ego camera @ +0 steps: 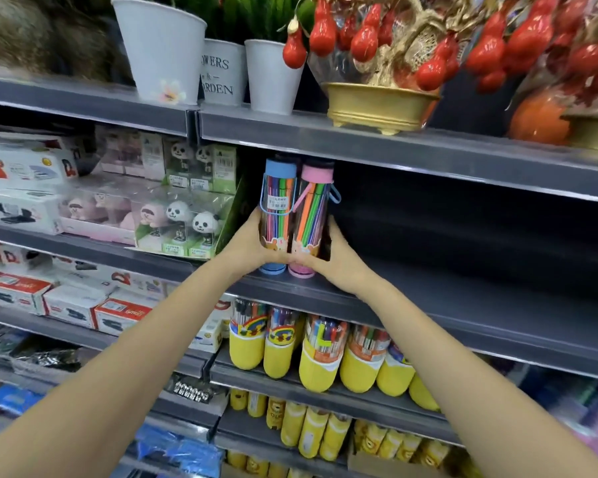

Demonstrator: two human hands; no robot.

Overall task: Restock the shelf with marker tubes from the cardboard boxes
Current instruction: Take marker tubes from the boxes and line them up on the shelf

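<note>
Spanning the whole frame, a dark grey shelf unit (pixel 428 157) runs in tiers from upper left down to lower right. Its top tier carries white flower pots (pixel 159 50) at upper centre and a gold bowl (pixel 377 105) hung with glossy red gourds (pixel 366 39) toward the upper right. On the middle tier at left sit boxes of panda figures (pixel 187 219), with white stapler boxes (pixel 21 188) at the far left edge. Yellow-based marker tubs (pixel 318 363) line the tier below centre.

Two bare forearms reach up from the bottom corners to the centre of the frame. There the left hand (pixel 252 246) curls around the side of the blue-capped marker tube (pixel 278 215), and the right hand (pixel 328 260) wraps the side of the pink-capped marker tube (pixel 311 219). Both tubes stand upright and touching each other, pressed together between the hands, their bases at the front edge of the middle tier, just right of the panda boxes. Whether the bases rest on the tier cannot be told.
</note>
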